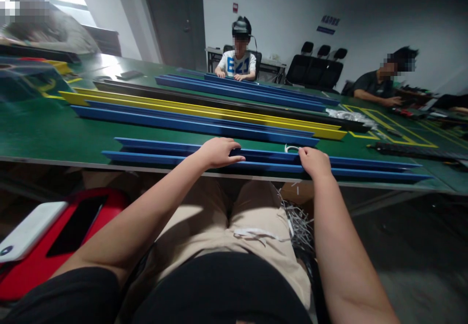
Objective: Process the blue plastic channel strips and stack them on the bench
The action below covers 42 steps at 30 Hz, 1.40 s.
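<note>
A long blue channel (164, 157) lies across the near edge of the table, its hollow side facing up. My left hand (221, 152) rests over its middle, with thumb and fingers apart and stretched to the right. Farther right, my right hand (316, 162) is closed at the channel's back wall. A thin white strip (291, 148) curls out from its fingertips to the left in a small loop. How much of the strip lies inside that fist is hidden.
Behind are another blue channel (190, 122), a yellow channel (204, 108), a dark one (175, 93) and more blue ones (234, 88). Crumpled clear plastic (351, 117) lies to the right. Shredded white strips (300, 224) fill a box below the table. A person (237, 63) sits opposite.
</note>
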Each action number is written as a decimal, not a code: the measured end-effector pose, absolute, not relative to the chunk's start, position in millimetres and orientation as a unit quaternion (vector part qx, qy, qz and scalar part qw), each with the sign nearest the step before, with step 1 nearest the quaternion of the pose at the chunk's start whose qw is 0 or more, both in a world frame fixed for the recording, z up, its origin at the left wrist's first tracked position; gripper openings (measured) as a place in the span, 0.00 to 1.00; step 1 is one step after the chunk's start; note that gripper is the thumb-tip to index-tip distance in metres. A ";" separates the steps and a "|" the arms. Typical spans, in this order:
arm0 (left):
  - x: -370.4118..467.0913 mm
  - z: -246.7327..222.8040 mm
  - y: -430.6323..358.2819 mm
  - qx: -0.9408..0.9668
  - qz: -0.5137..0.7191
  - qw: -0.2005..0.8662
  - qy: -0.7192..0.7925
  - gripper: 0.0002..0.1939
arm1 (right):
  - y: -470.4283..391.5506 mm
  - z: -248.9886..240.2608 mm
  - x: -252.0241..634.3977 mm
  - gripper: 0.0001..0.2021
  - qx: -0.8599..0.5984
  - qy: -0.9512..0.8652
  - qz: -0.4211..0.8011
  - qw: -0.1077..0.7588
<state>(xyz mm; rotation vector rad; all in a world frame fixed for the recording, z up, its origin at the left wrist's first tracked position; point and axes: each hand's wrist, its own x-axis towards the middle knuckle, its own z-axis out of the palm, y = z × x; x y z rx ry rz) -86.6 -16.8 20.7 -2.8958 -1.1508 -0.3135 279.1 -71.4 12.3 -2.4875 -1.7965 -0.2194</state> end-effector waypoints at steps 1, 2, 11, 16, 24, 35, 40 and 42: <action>-86.7 20.0 -18.9 -0.924 -0.095 -0.003 -0.371 0.37 | -70.2 12.8 278.6 0.28 -0.809 -0.584 -0.063 0.031; -86.7 19.1 -20.7 -0.924 -0.091 -0.007 -0.373 0.40 | -68.4 13.5 277.7 0.27 -0.807 -0.588 -0.052 0.033; -84.6 12.7 -27.2 -0.921 -0.089 0.011 -0.379 0.40 | -16.7 28.7 261.6 0.34 -0.730 -0.671 0.111 -0.062; -83.6 12.2 -33.2 -0.910 -0.085 0.024 -0.404 0.38 | 4.0 31.6 260.9 0.26 -0.715 -0.685 0.081 -0.110; -83.3 11.8 -38.0 -0.911 -0.088 0.047 -0.401 0.36 | 16.7 30.1 263.8 0.19 -0.687 -0.702 0.126 -0.138; -83.2 10.4 -40.5 -0.908 -0.090 0.052 -0.406 0.36 | 33.3 36.9 235.7 0.19 -0.641 -0.743 0.094 -0.170; -81.7 10.7 -36.4 -0.908 -0.077 0.045 -0.410 0.37 | 16.7 46.0 193.8 0.20 -0.580 -0.796 0.166 0.053; -81.1 11.5 -35.3 -0.906 -0.072 0.040 -0.414 0.37 | 5.1 51.1 173.6 0.22 -0.565 -0.803 0.147 0.123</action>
